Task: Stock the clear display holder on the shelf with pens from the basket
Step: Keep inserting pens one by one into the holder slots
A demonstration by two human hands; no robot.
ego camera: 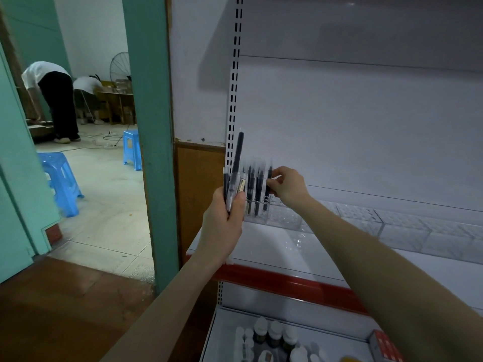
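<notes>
- A bundle of pens (233,185) is gripped upright in the curled left hand (222,227); the tallest, standing proud, could be let slip.
- One pen (268,188) is pinched by the right hand (287,186) at the clear display holder (285,218) on the shelf (261,245); slotted pens (254,190) could be knocked.

Dim, cool-grey exposure. Brightest patch is the room (86,35) far left of the left hand (222,223). Broad soft shadow on the back panel (339,113) above the 2 hands. Motion smear on the pen (268,182) pinched by the right hand (287,185) and on the standing pens (253,186) just left of it. The pen bundle (236,165) gripped in the left hand is sharper. Below the hands the bottles (274,333) are soft. Wide-angle bowing on the door frame (149,126), left of the left hand.
</notes>
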